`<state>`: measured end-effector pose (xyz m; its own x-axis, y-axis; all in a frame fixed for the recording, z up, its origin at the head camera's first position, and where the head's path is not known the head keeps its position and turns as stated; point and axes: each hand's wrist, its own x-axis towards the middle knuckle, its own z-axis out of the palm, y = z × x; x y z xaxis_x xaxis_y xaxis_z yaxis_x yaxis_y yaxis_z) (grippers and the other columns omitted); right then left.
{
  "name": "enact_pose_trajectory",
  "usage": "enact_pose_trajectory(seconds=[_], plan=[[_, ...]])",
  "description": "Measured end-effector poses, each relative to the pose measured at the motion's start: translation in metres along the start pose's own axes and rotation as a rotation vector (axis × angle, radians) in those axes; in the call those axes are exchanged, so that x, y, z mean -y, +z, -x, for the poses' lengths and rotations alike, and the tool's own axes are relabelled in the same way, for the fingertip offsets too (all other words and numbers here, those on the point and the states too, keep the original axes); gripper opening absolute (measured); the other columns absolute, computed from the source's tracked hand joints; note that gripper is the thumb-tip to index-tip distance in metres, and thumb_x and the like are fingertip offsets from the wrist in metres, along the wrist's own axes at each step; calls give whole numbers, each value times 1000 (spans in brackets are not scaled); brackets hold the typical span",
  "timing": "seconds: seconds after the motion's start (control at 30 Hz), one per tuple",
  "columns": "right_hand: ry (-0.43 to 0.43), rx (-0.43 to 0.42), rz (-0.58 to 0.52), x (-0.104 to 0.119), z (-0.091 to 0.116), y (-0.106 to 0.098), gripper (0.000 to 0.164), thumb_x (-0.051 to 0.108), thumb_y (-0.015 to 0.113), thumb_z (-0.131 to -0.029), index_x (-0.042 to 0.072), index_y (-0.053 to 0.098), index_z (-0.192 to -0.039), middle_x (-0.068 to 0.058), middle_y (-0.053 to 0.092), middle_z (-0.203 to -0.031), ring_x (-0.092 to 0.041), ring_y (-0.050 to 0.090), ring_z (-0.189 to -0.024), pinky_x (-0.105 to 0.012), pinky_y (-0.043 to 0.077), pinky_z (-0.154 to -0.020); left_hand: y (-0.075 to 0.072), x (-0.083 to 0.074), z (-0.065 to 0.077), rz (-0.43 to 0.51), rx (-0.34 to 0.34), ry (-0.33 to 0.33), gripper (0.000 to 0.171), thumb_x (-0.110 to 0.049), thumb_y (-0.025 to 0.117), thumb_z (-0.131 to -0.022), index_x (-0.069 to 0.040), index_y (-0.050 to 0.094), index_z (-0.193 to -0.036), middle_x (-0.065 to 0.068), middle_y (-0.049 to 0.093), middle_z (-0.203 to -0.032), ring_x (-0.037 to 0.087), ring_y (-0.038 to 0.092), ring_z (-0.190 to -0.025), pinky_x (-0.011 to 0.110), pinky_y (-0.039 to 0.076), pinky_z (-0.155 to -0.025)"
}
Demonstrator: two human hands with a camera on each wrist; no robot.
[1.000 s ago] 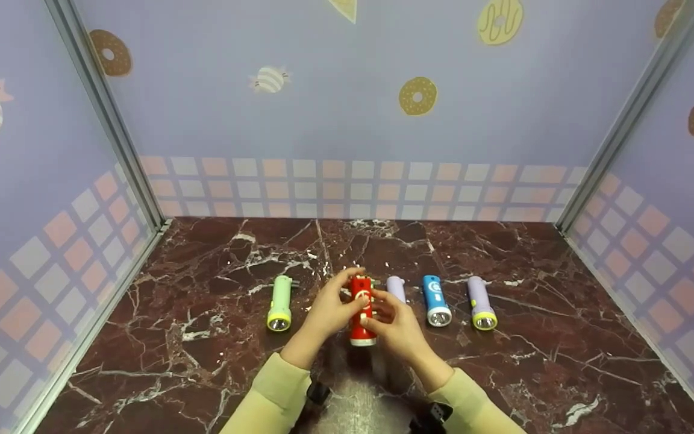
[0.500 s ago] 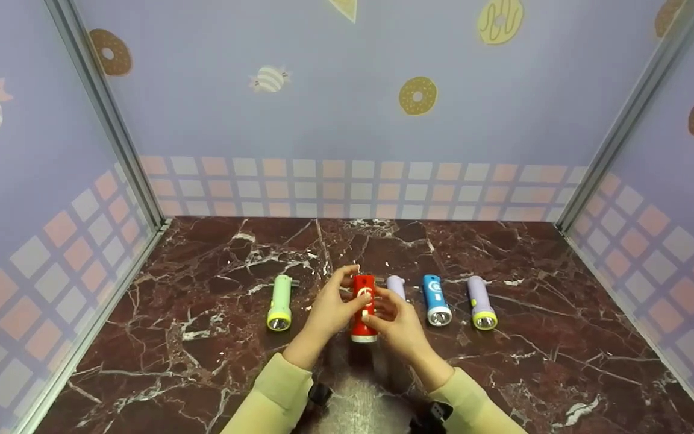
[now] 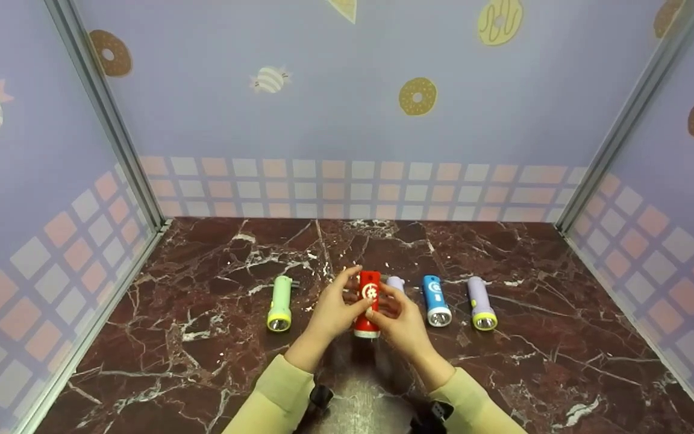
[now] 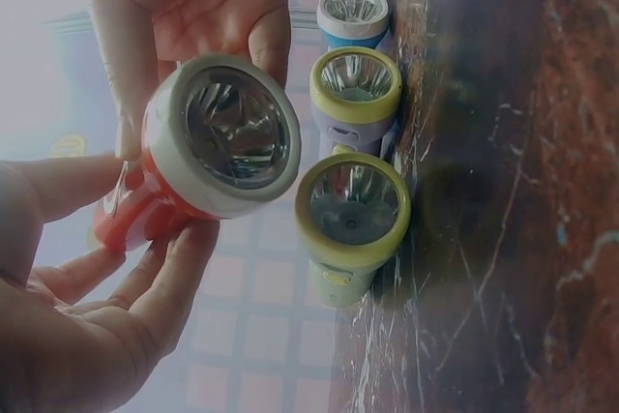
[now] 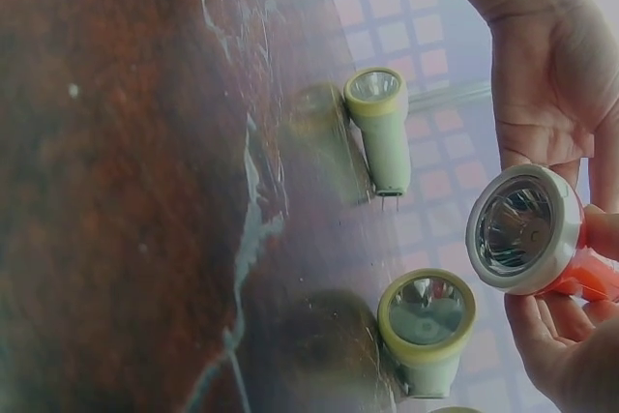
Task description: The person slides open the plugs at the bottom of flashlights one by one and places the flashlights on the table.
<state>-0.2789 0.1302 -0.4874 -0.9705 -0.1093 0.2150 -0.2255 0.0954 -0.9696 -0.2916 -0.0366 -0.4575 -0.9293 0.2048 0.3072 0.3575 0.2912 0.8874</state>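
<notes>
Red flashlight (image 3: 366, 324), white emblem (image 3: 370, 292), left fingers (image 3: 346, 277), right fingers (image 3: 396, 295) gripping

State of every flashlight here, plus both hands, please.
Red plastic flashlight with white rim: raised, looks unlit.
Left hand: gripping red flashlight.
Right hand: gripping red flashlight.
Leftmost pale green yellow-rimmed flashlight: lying, prongs out.
Second pale green yellow-rimmed flashlight: lying, looks unlit.
Middle lavender yellow-rimmed flashlight: lying, looks unlit.
Blue white-rimmed flashlight: lying, looks unlit.
Rightmost lavender yellow-rimmed flashlight: lying.
</notes>
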Motion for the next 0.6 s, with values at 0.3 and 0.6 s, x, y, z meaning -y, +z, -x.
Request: enact_pose_trajectory(seconds=[0.3,0.6], plan=[[23,-7,-26,0,0,0,62,-3,70,-90,-12,44,-146,-36,65,-127,-42,68,-117,-32,61,-92,1,2,1,-2,3,12,68,-3,78,-84,2,49,-146,27,67,-110,36,71,-90,44,62,-80],[24,20,-65,3,2,0,62,-4,69,-91,-13,43,-147,-37,64,-129,-40,69,-115,-30,61,-91,1,2,-1,46,5,-25,67,-1,75,-83,-1,51,-145,26,67,-112,32,70,-91,44,61,-83]])
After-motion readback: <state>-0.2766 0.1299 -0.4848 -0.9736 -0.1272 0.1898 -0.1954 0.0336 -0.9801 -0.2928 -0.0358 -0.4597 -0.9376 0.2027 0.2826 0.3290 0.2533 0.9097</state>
